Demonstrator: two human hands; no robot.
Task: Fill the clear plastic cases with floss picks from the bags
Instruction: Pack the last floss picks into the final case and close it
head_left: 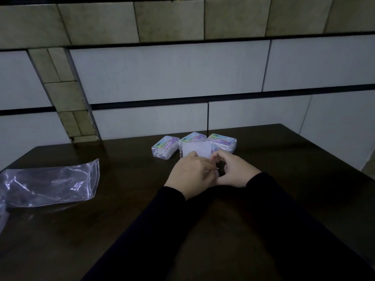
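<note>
Both your hands are together at the middle of the dark table [284, 159], right over an open case [196, 151] whose raised lid stands up just behind your knuckles. Your left hand [190, 175] is curled, fingers pinching what looks like thin floss picks [213, 169] at the case's mouth; it's dim and blurred, so I can't count them. Your right hand [233, 171] is curled too, fingertips meeting the left at the case's near edge, but whether it's gripping the case or the picks I can't tell. Just behind the lid sit three closed cases in a row: left case [164, 148], middle case [193, 136], right case [224, 141], all with colourful labels. Well off to your left lies a crumpled clear bag [50, 183], flat on the table.
</note>
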